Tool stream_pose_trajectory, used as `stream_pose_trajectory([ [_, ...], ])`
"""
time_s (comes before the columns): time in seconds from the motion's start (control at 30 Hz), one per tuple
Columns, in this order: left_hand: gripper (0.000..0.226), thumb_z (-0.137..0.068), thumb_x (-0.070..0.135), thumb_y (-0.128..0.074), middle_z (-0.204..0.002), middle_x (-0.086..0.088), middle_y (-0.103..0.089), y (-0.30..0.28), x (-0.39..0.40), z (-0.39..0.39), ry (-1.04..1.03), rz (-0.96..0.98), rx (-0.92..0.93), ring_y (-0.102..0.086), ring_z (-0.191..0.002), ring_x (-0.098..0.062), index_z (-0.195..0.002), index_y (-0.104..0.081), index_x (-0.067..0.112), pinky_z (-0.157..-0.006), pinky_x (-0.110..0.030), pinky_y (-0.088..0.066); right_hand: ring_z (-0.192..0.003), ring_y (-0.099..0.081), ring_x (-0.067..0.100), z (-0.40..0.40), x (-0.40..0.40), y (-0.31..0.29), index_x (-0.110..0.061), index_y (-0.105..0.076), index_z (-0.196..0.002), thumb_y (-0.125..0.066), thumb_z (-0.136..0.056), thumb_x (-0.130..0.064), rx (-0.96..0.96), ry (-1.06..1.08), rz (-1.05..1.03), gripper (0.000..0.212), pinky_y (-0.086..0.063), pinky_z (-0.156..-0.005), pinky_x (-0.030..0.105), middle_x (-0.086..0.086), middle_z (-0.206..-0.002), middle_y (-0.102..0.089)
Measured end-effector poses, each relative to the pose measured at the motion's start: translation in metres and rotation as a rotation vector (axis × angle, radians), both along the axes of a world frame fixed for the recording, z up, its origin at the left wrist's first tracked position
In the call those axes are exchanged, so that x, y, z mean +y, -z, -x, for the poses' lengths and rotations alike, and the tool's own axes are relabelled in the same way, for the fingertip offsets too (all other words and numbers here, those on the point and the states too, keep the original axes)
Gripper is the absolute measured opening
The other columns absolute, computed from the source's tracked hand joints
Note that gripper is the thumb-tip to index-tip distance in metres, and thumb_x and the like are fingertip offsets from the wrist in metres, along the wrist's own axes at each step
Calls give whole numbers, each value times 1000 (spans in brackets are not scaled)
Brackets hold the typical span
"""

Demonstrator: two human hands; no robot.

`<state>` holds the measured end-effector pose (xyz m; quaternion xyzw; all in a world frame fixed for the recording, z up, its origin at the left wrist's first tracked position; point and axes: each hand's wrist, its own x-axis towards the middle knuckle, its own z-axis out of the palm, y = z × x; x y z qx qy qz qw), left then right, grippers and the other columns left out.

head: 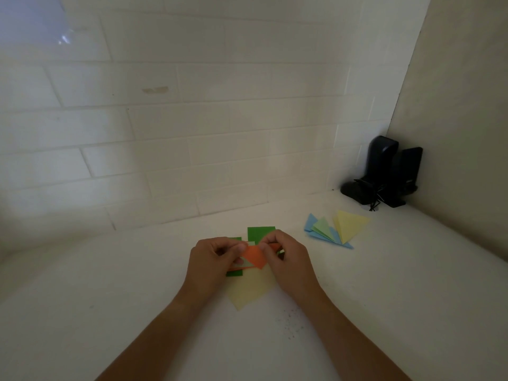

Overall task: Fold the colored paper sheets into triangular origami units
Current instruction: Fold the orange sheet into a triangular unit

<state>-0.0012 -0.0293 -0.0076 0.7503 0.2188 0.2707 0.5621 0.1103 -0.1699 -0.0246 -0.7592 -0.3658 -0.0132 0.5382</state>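
A partly folded orange paper [254, 257] is held between both hands just above the white counter. My left hand [213, 261] pinches its left side with thumb and fingers. My right hand [287, 257] pinches its upper right edge. Under the hands lie dark green sheets [260, 233] and a pale yellow sheet [250, 290], partly hidden by my hands. Off to the right rests a pile of folded triangular units [334, 229] in blue, light green and yellow.
The white counter [137, 298] meets a white tiled wall [192, 133] behind and a beige side wall [467, 133] at the right. A pair of black speakers with cables [384, 174] stands in the back right corner. Small dark specks [291, 323] dot the counter near my right forearm.
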Motion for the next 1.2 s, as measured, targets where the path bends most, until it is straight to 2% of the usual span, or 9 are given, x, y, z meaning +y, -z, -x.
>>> stream_pose_trajectory([
  [0.13,9,-92,14,-76,-69,-5,-77,4,3,-1,-25,-7,22,-77,-69,-18,-88,-83,17,-70,-29,-64,-78,-60,9,-1,0,2,-22,-67,-87,-68,-96,-14,31,44,-12,12,-44,-64,16,-8,-82,-67],
  [0.27,13,-94,15,-75,-72,-5,-77,4,5,0,37,-17,36,-76,-72,-17,-83,-82,18,-75,-32,-63,-76,-61,-1,-1,-3,-2,-20,-65,-91,-66,-97,-12,153,88,-96,10,-46,-65,12,-8,-84,-69],
  [0.5,15,-91,14,-73,-76,7,-74,4,-3,-3,189,-277,113,-59,-66,2,-80,-77,24,-63,-13,-43,-72,-64,4,4,-4,-6,-25,-55,-117,-70,-95,-15,218,-23,-133,28,-48,-64,18,-4,-80,-74],
  [0.63,18,-92,12,-74,-66,9,-69,3,0,-2,146,-219,70,-56,-59,1,-77,-76,21,-59,-13,-42,-75,-67,3,6,-3,-7,-27,-62,-109,-69,-96,-19,212,-59,-110,17,-49,-66,17,-8,-84,-75],
  [0.7,18,-93,11,-73,-64,7,-66,3,2,-2,145,-164,52,-56,-58,-4,-77,-75,19,-59,-18,-44,-80,-66,2,3,-3,-4,-27,-67,-99,-68,-97,-20,155,-39,-83,8,-47,-68,14,-12,-85,-73],
  [0.8,15,-93,9,-71,-70,0,-69,5,1,-3,168,-183,75,-62,-65,-9,-82,-73,19,-65,-28,-50,-80,-63,3,1,-3,-3,-26,-69,-90,-65,-99,-18,77,-62,-35,12,-46,-68,16,-12,-84,-70],
  [0.93,7,-94,15,-73,-81,6,-74,1,-2,-3,157,-197,6,-68,-75,-6,-90,-74,21,-68,-21,-55,-75,-62,6,8,-5,-8,-34,-68,-85,-66,-100,-23,78,-177,-12,18,-47,-66,22,-12,-81,-69],
  [1.03,10,-90,12,-77,-77,2,-73,-3,-2,0,149,-184,-45,-66,-71,-7,-83,-74,19,-65,-19,-52,-77,-62,13,9,-4,-8,-32,-70,-86,-66,-99,-23,56,-200,9,16,-47,-67,28,-10,-81,-68],
  [1.2,16,-91,5,-71,-71,-2,-69,-5,-3,1,129,-172,-57,-58,-66,-6,-78,-72,15,-64,-17,-45,-73,-58,0,9,-4,-10,-30,-68,-86,-64,-100,-15,50,-207,27,21,-42,-66,14,-21,-77,-64],
])
